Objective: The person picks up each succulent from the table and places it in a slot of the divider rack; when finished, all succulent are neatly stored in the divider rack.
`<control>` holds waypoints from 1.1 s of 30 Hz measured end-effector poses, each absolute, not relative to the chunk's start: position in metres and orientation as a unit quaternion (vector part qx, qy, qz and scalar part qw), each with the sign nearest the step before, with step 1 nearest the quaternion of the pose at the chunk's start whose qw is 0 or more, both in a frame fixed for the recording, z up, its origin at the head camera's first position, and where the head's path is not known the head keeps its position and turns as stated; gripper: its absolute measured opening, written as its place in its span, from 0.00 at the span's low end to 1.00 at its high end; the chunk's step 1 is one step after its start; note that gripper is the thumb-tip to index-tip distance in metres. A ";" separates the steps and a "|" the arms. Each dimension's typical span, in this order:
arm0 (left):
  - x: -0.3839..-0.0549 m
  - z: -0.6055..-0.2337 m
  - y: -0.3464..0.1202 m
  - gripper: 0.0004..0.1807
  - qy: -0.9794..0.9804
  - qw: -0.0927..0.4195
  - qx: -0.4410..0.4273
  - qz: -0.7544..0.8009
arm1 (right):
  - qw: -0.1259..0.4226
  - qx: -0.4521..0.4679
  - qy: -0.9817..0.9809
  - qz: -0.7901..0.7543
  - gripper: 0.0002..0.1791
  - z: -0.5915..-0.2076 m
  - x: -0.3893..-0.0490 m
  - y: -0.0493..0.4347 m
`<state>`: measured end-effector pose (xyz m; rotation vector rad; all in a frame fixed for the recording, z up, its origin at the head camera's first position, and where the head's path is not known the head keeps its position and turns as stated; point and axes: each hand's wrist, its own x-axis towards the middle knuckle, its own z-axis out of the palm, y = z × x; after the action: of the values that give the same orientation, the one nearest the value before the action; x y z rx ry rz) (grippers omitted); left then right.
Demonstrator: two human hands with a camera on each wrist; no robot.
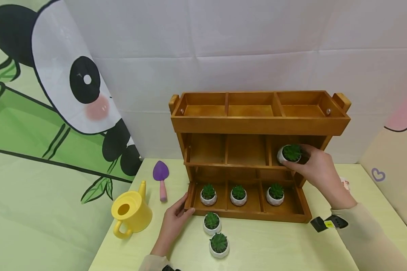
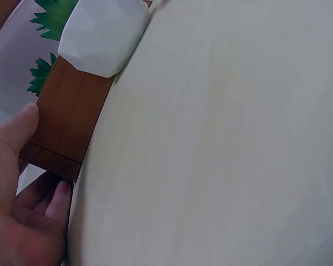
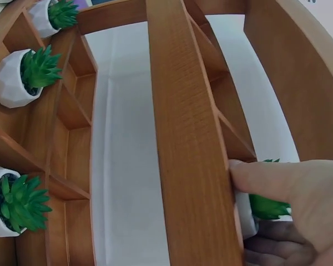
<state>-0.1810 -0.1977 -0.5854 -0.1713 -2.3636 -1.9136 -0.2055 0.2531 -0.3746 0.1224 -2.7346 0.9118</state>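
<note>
A brown three-tier wooden shelf [image 1: 261,125] stands against the back wall. My right hand [image 1: 317,171] grips a potted succulent [image 1: 291,153] in a white pot at the middle tier's right compartment. In the right wrist view, the shelf's front board partly hides that succulent [image 3: 266,206]. My left hand [image 1: 175,220] holds the bottom tier's left front corner [image 2: 61,122], thumb on the front board and fingers around the end. Three potted succulents sit in the bottom tier, one of them at its left [image 1: 208,194]. Two more, a farther one [image 1: 211,223] and a nearer one [image 1: 219,244], stand on the table before the shelf.
A yellow watering can [image 1: 132,210] stands on the table at the left. Beside it lies a small trowel [image 1: 161,175] with a purple blade and pink handle. A small printed item [image 1: 345,183] shows partly behind my right forearm. A panda-printed cloth [image 1: 71,75] hangs at the left.
</note>
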 end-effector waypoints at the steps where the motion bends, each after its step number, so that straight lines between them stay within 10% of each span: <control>1: -0.181 -0.585 -0.198 0.34 -0.774 0.048 -0.055 -0.629 | 0.125 0.043 -0.941 0.312 0.41 -0.374 -0.206 0.253; 33: -0.185 -0.590 -0.200 0.35 -0.784 0.040 -0.045 -0.617 | 0.125 0.069 -0.933 0.331 0.42 -0.375 -0.194 0.263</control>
<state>-0.1847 -0.1997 -0.5904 -0.1376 -2.4031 -1.8912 -0.1944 0.2630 -0.3745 0.2008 -2.7188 0.9643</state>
